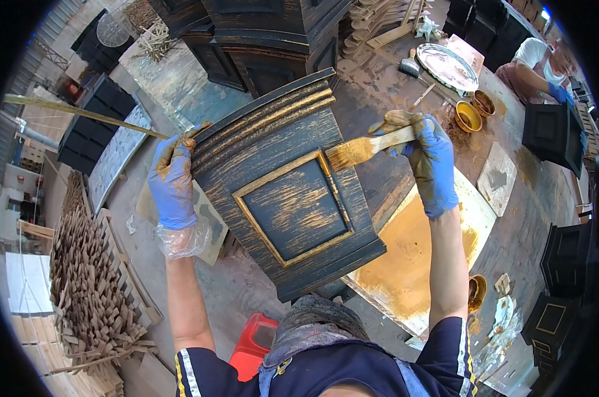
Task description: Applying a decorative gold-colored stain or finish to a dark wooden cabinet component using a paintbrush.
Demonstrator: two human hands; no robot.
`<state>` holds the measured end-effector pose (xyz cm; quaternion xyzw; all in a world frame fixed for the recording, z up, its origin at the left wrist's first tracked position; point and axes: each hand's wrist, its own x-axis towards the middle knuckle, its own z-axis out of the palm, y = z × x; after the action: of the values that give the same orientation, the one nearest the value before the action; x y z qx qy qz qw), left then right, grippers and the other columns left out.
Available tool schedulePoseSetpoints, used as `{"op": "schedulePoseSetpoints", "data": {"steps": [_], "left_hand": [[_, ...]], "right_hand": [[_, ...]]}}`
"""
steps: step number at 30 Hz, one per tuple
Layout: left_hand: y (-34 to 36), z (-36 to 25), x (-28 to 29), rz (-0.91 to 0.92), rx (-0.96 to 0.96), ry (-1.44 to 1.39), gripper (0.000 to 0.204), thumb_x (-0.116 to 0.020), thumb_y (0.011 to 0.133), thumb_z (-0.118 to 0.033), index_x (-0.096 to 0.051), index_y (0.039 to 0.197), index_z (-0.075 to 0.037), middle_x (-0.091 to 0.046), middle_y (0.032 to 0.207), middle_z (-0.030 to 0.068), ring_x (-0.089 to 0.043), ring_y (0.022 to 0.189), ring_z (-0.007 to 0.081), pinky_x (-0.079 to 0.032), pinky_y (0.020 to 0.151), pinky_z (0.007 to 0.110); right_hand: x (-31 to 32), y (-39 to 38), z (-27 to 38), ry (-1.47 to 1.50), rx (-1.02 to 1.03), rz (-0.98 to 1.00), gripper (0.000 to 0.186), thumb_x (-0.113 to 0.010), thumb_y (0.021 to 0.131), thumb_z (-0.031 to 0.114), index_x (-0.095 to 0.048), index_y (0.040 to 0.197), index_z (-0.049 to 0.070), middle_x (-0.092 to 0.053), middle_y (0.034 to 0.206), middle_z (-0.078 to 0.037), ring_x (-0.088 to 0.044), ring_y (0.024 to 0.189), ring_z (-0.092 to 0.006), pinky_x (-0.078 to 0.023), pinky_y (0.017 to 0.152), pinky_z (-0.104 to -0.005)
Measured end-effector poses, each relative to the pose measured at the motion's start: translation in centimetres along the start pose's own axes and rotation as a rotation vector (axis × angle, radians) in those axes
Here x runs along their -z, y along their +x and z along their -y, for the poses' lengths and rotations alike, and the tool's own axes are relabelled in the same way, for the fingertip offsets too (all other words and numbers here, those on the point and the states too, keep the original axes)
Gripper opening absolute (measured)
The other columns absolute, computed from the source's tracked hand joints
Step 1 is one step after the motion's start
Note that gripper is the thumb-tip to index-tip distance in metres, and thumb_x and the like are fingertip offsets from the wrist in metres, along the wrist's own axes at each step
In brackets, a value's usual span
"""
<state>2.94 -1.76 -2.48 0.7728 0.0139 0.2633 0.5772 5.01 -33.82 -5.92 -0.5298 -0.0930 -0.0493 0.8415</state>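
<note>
A black wooden box (286,212) with a raised panel frame is tilted in front of me, streaked with gold paint. Thick ridged moulding (266,129) runs along its far edge. My left hand (174,175), in a blue glove, is closed on the box's far left corner. A long thin stick (81,111) ends at that hand; whether the fingers hold it too, I cannot tell. In my right hand (428,155), also blue-gloved and stained brown, is a wide paintbrush (359,151). Its gold-coated bristles touch the box beside the frame's upper right corner, where the frame looks wet.
Below my right arm lies a gold-smeared board (412,255). Paint bowls (468,116), a silver oval tray (447,68) and another brush (410,66) sit at far right. Stacked black boxes (266,66) stand ahead; a wood-strip pile (91,271) is left. A person (534,66) works at right.
</note>
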Motion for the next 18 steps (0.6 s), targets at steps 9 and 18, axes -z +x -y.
{"op": "schedulePoseSetpoints", "data": {"steps": [9, 18], "left_hand": [[0.3, 0.2, 0.1, -0.002, -0.020, 0.011, 0.017, -0.049, 0.080, -0.011, -0.055, 0.090, 0.001, -0.056, 0.081, 0.0037, -0.049, 0.076, 0.0072, -0.038, 0.069, 0.019], [0.3, -0.1, -0.4, -0.021, 0.009, -0.029, 0.016, -0.051, 0.078, -0.011, -0.057, 0.088, 0.001, -0.056, 0.079, 0.0018, -0.048, 0.072, 0.0054, -0.039, 0.065, 0.017]], "right_hand": [[0.1, -0.5, 0.1, -0.055, -0.021, 0.018, 0.035, -0.046, 0.081, 0.031, -0.048, 0.089, -0.003, -0.056, 0.093, -0.018, -0.057, 0.075, -0.0211, -0.048, 0.057, -0.0262], [0.7, -1.6, -1.1, -0.062, -0.085, -0.118, 0.029, -0.046, 0.082, 0.025, -0.049, 0.092, -0.002, -0.056, 0.092, -0.017, -0.056, 0.069, -0.0197, -0.048, 0.056, -0.0272]]}}
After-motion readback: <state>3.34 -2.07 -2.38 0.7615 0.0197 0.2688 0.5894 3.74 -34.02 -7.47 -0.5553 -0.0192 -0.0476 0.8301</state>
